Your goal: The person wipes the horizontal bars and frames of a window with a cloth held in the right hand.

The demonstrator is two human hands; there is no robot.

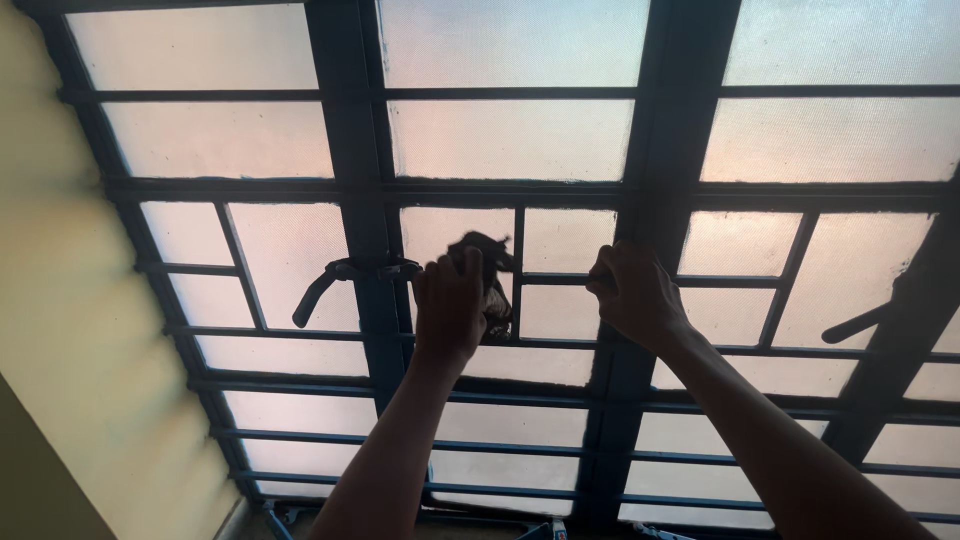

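Note:
I look up at a tall window with frosted glass panes [510, 135] set in a dark metal frame [355, 150]. My left hand [450, 305] is raised against the panes and is shut on a dark crumpled cloth [490, 275], which is pressed to a small pane beside a vertical bar. My right hand [630, 292] is closed around a horizontal bar of the dark grille [560, 280] just right of the cloth. Both forearms rise from the bottom edge of the view.
A curved dark window handle [318, 292] sticks out from the frame left of my left hand. A second handle [855, 324] shows at the right. A pale yellow wall [70, 330] borders the window on the left.

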